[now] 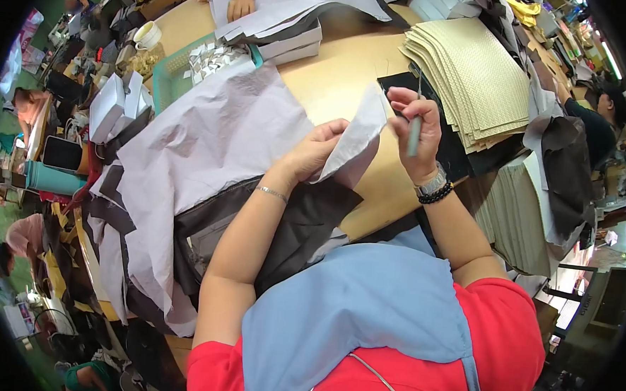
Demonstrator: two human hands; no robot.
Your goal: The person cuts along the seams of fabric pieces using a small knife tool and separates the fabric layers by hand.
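My left hand (317, 152) is closed on a small folded piece of pale grey fabric (358, 138) and lifts it above the wooden table. My right hand (421, 130), just to its right, grips a slim grey-handled tool (414, 136) with its thin metal end pointing away from me. The tool's exact kind is hard to make out. Right-hand fingertips are close to the fabric's upper corner; whether they touch it I cannot tell. Under my left forearm lies dark brown fabric (312, 213), beside a large crumpled pale lilac sheet (210, 137).
A teal basket (164, 92) holds small white pieces. Embossed cream sheets (475, 76) are stacked at right, partly over a black mat (452, 125). Across the table (326, 76), another person's hands (241, 5) rest on pale fabric (287, 10). A turquoise container (55, 178) stands left.
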